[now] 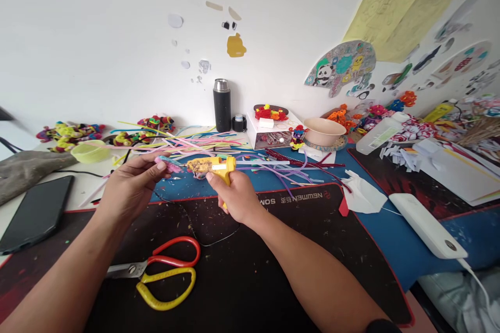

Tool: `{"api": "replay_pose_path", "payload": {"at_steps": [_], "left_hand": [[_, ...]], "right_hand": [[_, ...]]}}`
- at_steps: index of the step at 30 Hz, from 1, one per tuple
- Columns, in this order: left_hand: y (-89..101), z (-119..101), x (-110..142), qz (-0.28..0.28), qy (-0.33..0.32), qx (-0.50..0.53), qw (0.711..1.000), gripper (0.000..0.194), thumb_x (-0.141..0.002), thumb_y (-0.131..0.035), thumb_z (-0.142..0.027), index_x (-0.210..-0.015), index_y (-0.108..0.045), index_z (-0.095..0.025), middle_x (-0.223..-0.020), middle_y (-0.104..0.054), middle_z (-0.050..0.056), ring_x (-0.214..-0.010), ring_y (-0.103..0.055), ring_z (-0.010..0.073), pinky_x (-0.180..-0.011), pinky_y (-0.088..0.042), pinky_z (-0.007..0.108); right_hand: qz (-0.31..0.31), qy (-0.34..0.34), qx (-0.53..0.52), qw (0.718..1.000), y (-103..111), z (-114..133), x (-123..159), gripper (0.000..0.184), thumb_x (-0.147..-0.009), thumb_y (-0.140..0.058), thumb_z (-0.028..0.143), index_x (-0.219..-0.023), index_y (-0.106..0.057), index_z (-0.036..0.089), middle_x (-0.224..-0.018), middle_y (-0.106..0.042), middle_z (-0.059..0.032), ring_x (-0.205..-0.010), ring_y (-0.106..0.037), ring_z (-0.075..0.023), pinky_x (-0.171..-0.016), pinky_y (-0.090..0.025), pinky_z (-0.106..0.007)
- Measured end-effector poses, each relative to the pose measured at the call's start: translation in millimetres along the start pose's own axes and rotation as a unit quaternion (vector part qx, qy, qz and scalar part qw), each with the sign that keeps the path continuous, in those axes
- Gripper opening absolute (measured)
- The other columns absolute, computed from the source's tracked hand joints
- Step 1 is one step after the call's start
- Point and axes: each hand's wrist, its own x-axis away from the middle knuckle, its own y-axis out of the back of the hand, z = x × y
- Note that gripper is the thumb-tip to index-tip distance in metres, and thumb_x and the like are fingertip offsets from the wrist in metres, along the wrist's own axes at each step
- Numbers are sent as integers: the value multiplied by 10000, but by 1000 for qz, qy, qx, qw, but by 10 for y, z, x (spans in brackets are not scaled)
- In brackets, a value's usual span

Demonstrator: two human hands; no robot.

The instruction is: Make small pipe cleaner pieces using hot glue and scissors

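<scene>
My right hand [240, 195] is wrapped round the handle of a yellow glue gun [221, 166], its nozzle pointing left and a clear glue stick [261, 165] poking out of its back. Between the thumb and fingers of my left hand [135, 182] is a small fuzzy piece of pink and blue pipe cleaner [167, 165]. The nozzle is close against that piece; whether they touch I cannot tell. Below my hands, scissors [156, 273] with one red and one yellow handle lie on the black mat [250, 281], blades partly behind my left forearm.
Loose pipe cleaners [195, 143] spread behind my hands. A black thermos [222, 106] stands by the wall near a white box [269, 132] and a beige bowl [324, 131]. A phone [37, 213] lies left; a white power bank [427, 226] and a crumpled tissue [363, 192] lie right.
</scene>
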Motion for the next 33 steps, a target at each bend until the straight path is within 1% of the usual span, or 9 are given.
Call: {"api": "replay_pose_path", "payload": {"at_steps": [2,6,8,12,16,22,26,33], "left_hand": [[11,9,-10,-5,-11,11,1000,393,-484,-1067,-340,-776,-847,-195,-743,-805,21,-620,-688,119,-620,-589,195],[30,23,-26,-3,-17,16,1000,365,-535,-1046,-318,-814,-854,-184,-734,-800,30,-623,-689,125,-613,-579,201],[26,18,-25,-2,-13,14,1000,375,-536,-1045,-317,-827,-857,-175,-724,-799,32,-624,-691,122,-621,-577,195],[-11,-5,-2,-2,-4,7,1000,413,-488,-1062,-352,-800,-856,-176,-703,-794,26,-617,-687,121,-624,-572,190],[-37,-11,22,11,9,-11,1000,474,-485,-1065,-376,-865,-869,-171,-707,-799,36,-637,-698,136,-647,-573,204],[-14,10,14,8,2,-10,1000,418,-502,-1056,-356,-815,-849,-172,-696,-798,39,-633,-698,149,-634,-569,224],[2,10,8,15,6,-17,1000,401,-546,-1041,-351,-856,-856,-176,-714,-807,46,-656,-704,155,-648,-573,232],[36,49,-13,-2,-9,9,1000,392,-509,-1058,-326,-793,-833,-174,-714,-793,13,-627,-693,123,-645,-583,206]], "right_hand": [[2,2,1,1000,1,5,2,534,-940,-595,705,-707,-524,230,-494,-529,28,-432,-506,-123,-484,-395,-268],[1,-2,8,1000,3,16,6,530,-940,-591,704,-710,-533,229,-488,-526,28,-434,-508,-126,-488,-398,-270],[2,-4,12,1000,3,18,7,533,-940,-586,706,-707,-534,229,-487,-525,28,-437,-511,-127,-491,-401,-270],[2,-1,14,1000,2,8,5,538,-941,-585,705,-697,-530,228,-491,-529,29,-439,-512,-123,-494,-399,-266],[1,5,11,1000,1,-5,3,545,-942,-588,708,-691,-533,227,-495,-536,27,-436,-512,-120,-494,-396,-263],[-2,4,20,1000,0,5,3,549,-943,-582,710,-684,-531,228,-500,-540,23,-443,-524,-124,-494,-395,-263],[-1,-1,20,1000,0,10,3,554,-939,-578,721,-686,-530,230,-501,-538,20,-445,-525,-128,-491,-401,-266],[-2,8,7,1000,-5,-15,-6,548,-939,-591,714,-690,-529,230,-495,-535,23,-437,-514,-125,-491,-396,-266]]}}
